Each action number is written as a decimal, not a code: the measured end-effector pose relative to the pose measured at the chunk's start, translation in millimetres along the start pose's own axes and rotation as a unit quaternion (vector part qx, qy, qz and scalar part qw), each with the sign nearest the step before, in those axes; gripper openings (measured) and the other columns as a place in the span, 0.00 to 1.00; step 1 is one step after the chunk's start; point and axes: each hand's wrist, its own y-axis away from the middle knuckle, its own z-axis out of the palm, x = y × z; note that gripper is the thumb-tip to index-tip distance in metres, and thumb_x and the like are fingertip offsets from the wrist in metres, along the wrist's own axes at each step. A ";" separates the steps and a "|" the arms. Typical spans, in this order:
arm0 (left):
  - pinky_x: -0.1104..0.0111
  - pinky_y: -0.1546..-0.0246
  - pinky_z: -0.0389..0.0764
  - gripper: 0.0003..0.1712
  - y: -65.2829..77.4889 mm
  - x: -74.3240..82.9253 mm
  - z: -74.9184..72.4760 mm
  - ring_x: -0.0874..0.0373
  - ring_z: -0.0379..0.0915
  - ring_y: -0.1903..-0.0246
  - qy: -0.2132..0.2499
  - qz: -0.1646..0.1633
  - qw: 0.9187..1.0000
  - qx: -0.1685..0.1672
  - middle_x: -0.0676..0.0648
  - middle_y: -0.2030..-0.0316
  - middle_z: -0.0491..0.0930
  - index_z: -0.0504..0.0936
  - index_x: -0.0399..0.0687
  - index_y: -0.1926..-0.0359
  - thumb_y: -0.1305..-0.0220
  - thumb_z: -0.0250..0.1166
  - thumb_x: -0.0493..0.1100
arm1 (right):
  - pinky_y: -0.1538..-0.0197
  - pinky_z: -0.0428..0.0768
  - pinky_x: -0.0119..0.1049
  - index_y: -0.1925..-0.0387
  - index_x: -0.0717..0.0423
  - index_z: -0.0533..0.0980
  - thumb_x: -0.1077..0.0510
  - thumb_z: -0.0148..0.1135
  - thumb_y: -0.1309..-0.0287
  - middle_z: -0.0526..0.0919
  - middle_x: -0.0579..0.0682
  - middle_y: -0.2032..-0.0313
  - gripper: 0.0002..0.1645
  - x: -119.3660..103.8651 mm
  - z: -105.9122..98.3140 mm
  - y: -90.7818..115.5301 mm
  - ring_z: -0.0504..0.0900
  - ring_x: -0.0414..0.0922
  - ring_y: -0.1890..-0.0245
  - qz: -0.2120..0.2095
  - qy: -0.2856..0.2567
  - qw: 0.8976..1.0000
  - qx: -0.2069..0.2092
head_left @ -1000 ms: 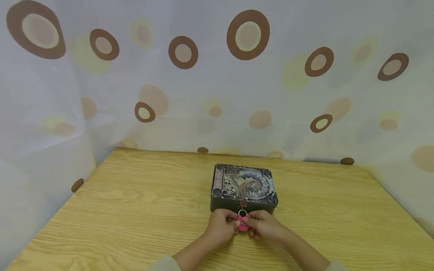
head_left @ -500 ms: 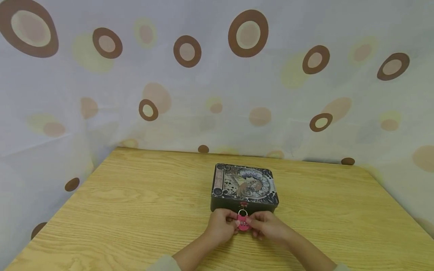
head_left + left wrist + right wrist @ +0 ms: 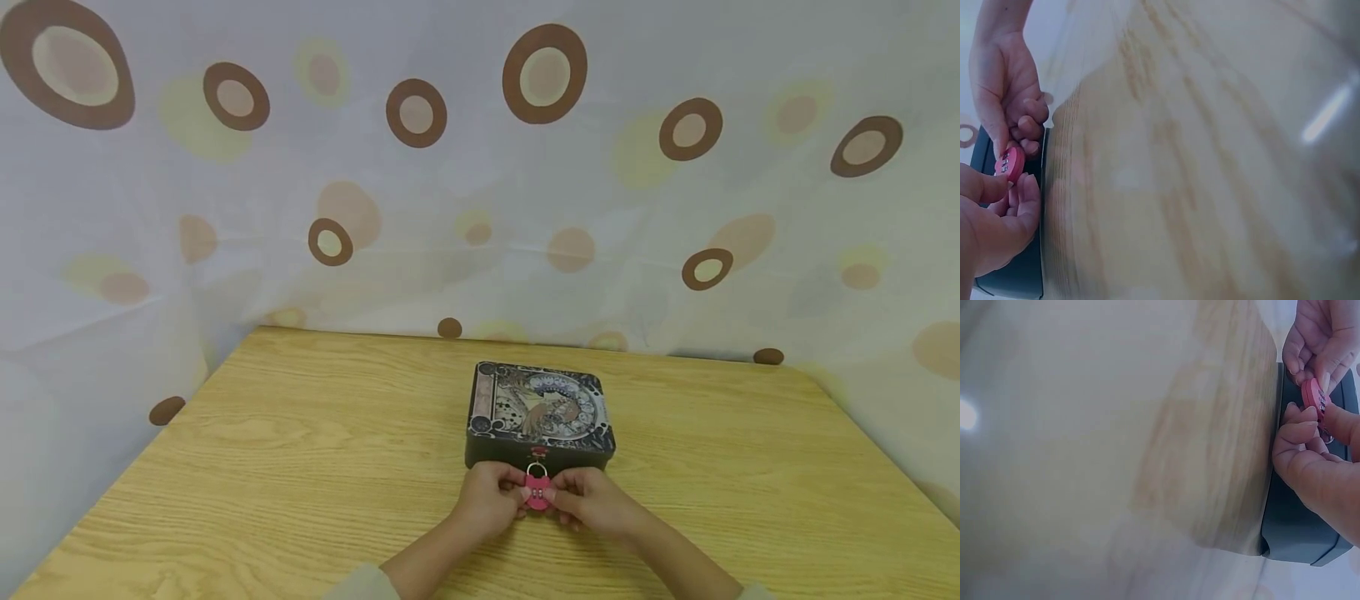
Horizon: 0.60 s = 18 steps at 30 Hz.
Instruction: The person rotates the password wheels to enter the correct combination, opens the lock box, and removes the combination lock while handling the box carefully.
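Note:
A pink combination padlock hangs by its metal shackle from the red clasp at the front of a dark box with a decorated lid. My left hand pinches the padlock's left side between thumb and fingers. On its other side my right hand pinches it too, thumb beside the number dials. In the left wrist view the dials on the padlock face up between both thumbs. The right wrist view shows the padlock in front of the box's dark side. The box's lid is down.
The box stands on a wooden table with light grain. Behind the table and along its sides hangs a pale sheet with brown, peach and yellow spots.
My right thumb has shifted slightly at the padlock's dials, first sliding right and then back a little. My left hand keeps its hold, and the box stays in place.

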 end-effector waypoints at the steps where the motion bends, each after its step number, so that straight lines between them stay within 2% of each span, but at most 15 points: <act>1: 0.70 0.77 0.82 0.04 0.0 0.3 -0.1 0.60 0.74 0.79 0.000 -0.001 1.000 -0.001 0.41 0.75 0.79 0.78 0.23 0.68 0.45 0.59 0.25 | 0.78 0.69 0.24 0.64 0.74 0.72 0.61 0.51 0.37 0.71 0.44 0.81 0.14 -0.1 0.3 0.2 0.68 0.36 0.79 0.000 0.002 1.000 0.003; 12: 0.67 0.74 0.83 0.07 -0.8 2.3 1.1 0.59 0.77 0.77 0.021 -0.025 0.999 -0.017 0.41 0.75 0.79 0.78 0.25 0.65 0.46 0.61 0.27 | 0.78 0.69 0.25 0.64 0.74 0.71 0.63 0.49 0.35 0.72 0.44 0.80 0.13 1.4 5.6 3.1 0.69 0.37 0.79 0.009 -0.008 0.999 0.040; 18: 0.67 0.73 0.84 0.09 -0.4 2.9 1.4 0.59 0.76 0.77 0.031 -0.030 0.999 -0.015 0.42 0.75 0.79 0.78 0.25 0.65 0.49 0.63 0.27 | 0.78 0.69 0.25 0.64 0.75 0.71 0.64 0.48 0.36 0.73 0.43 0.79 0.12 1.2 6.9 4.1 0.69 0.37 0.79 0.006 -0.016 0.999 0.046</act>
